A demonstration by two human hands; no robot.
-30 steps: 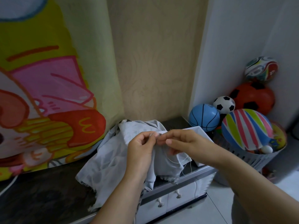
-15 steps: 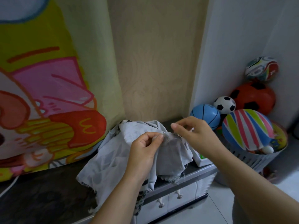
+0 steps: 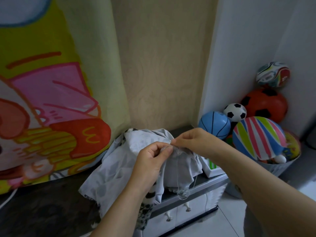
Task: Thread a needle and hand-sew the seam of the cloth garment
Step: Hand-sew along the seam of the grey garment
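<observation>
Stitching under way, seam not yet closed

Threading looks done: a pale thread (image 3: 178,177) runs down from the working spot in a long slack loop, hanging in front of the cloth (image 3: 119,168) and ending near the cabinet (image 3: 196,209) edge. That much slack suggests the stitch in hand has not been pulled tight.

The left hand (image 3: 150,161) holds a raised fold of the cloth, thumb and forefinger clamped on it, the other fingers curled beneath. The right hand (image 3: 191,142) meets it at the same spot, thumb and forefinger tips pressed together on what I take to be the needle, which is too fine to make out. The two pinches nearly touch.

The rest of the cloth lies bunched on the cabinet top, one end draped over its front edge.

How much of the seam is sewn cannot be read here; no line of stitches shows, and the fold hides the join. By my judgement the work sits somewhere in the sewing itself. What is left is to draw the loop through, carry on along the seam, knot off and cut the thread.
</observation>
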